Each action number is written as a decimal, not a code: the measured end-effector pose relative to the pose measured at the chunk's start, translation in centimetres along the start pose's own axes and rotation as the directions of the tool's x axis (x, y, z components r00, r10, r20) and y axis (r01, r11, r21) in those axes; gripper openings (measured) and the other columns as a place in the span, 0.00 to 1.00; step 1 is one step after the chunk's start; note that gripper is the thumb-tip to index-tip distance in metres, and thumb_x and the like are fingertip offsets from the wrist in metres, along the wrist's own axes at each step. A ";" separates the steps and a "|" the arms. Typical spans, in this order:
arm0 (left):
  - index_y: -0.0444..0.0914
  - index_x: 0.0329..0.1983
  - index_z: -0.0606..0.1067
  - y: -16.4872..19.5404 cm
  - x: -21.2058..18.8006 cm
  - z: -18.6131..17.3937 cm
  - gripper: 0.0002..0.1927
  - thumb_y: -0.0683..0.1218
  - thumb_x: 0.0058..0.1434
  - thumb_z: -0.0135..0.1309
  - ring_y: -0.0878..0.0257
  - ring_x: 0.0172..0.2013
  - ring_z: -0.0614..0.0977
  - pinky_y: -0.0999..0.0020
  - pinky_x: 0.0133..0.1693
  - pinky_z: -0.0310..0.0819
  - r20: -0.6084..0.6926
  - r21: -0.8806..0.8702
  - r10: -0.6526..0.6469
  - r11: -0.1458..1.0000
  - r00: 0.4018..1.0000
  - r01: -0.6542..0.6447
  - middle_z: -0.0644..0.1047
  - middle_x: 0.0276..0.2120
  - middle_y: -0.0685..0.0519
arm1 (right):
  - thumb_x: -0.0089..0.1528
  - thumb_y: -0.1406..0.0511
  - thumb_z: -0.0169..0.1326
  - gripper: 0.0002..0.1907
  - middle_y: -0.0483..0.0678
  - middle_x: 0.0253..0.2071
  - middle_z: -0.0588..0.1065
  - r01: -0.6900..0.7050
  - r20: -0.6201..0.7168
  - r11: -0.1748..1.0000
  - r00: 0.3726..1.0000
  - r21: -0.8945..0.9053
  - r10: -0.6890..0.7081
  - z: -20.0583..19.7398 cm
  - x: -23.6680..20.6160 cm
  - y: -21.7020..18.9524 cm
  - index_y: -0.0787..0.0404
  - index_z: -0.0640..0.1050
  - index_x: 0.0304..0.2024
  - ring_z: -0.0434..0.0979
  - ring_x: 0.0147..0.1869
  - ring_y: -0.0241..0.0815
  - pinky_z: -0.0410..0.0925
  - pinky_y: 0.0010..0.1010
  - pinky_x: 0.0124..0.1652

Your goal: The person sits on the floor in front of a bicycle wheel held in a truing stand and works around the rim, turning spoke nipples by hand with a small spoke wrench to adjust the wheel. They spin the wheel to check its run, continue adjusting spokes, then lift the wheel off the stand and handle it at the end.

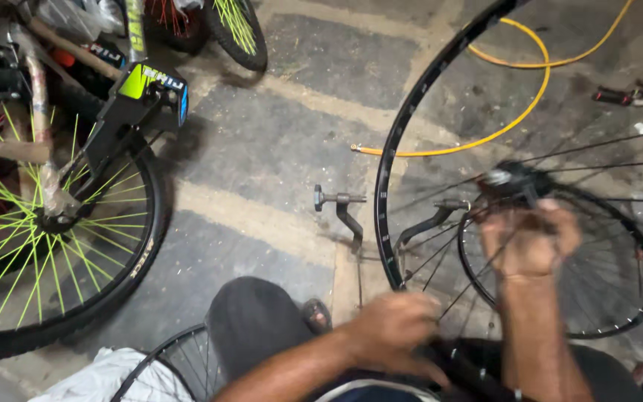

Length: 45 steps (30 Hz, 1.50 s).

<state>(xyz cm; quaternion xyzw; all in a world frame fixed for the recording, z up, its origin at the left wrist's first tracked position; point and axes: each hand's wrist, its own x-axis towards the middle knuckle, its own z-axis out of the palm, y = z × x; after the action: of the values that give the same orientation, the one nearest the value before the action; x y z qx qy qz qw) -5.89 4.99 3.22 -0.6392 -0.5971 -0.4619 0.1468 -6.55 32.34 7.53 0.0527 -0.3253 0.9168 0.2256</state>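
We see a large black spoked bicycle rim (pixel 403 141) upright on a stand. Our left hand (pixel 396 331) rests at its lower edge, fingers curled on the spokes; our blurred right hand (pixel 531 240) is up beside the hub, and we cannot tell its grip.

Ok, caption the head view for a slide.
Left hand at bare wheel rim, right hand among its spokes.

black rim (pixel 392 160) | yellow hose (pixel 485 138) | spokes (pixel 9 246) — neon green | grey floor (pixel 262 149)
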 end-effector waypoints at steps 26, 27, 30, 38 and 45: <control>0.36 0.36 0.77 -13.6 -8.9 -7.2 0.15 0.52 0.61 0.63 0.51 0.32 0.82 0.58 0.34 0.75 -0.476 0.187 -0.692 0.524 0.543 0.831 0.79 0.32 0.47 | 0.60 0.62 0.56 0.07 0.40 0.37 0.72 -0.339 -0.457 0.885 0.873 -0.319 0.170 -5.6 1.5 15.6 0.55 0.74 0.38 0.71 0.39 0.37 0.67 0.35 0.41; 0.36 0.35 0.77 -13.6 -8.9 -7.1 0.14 0.52 0.61 0.62 0.51 0.33 0.82 0.58 0.35 0.75 -0.476 0.192 -0.682 0.535 0.555 0.823 0.79 0.32 0.47 | 0.60 0.62 0.56 0.07 0.41 0.37 0.71 -0.324 -0.439 0.889 0.884 -0.325 0.162 -5.6 1.4 15.7 0.56 0.73 0.38 0.71 0.39 0.37 0.68 0.36 0.42; 0.37 0.35 0.77 -13.2 -8.8 -7.2 0.14 0.52 0.62 0.62 0.53 0.33 0.82 0.59 0.34 0.75 -0.471 0.182 -0.681 0.548 0.561 0.817 0.79 0.32 0.48 | 0.62 0.63 0.56 0.07 0.42 0.37 0.71 -0.294 -0.395 0.917 0.902 -0.271 0.172 -5.7 1.2 16.0 0.56 0.72 0.38 0.71 0.40 0.38 0.68 0.37 0.42; 0.37 0.36 0.77 -12.7 -8.6 -7.6 0.15 0.53 0.63 0.61 0.55 0.31 0.81 0.61 0.32 0.75 -0.438 0.155 -0.735 0.505 0.517 0.849 0.79 0.31 0.49 | 0.61 0.62 0.56 0.09 0.41 0.40 0.71 -0.303 -0.404 0.916 0.897 -0.263 0.181 -7.0 0.7 16.1 0.55 0.74 0.43 0.74 0.42 0.40 0.70 0.38 0.44; 0.36 0.36 0.77 -12.4 -8.3 -7.5 0.15 0.54 0.63 0.61 0.55 0.33 0.82 0.60 0.33 0.74 -0.411 0.135 -0.760 0.495 0.503 0.858 0.79 0.32 0.49 | 0.61 0.63 0.54 0.11 0.44 0.38 0.71 -0.314 -0.320 0.918 0.919 -0.241 0.231 -5.6 0.1 15.7 0.56 0.75 0.45 0.73 0.33 0.43 0.69 0.41 0.32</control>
<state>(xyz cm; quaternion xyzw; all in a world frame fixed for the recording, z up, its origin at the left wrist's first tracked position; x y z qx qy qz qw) -19.04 -2.73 -3.65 -0.1670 -0.8654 -0.4617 0.0997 -13.33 25.08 -5.82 -0.1593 -0.4234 0.8801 0.1441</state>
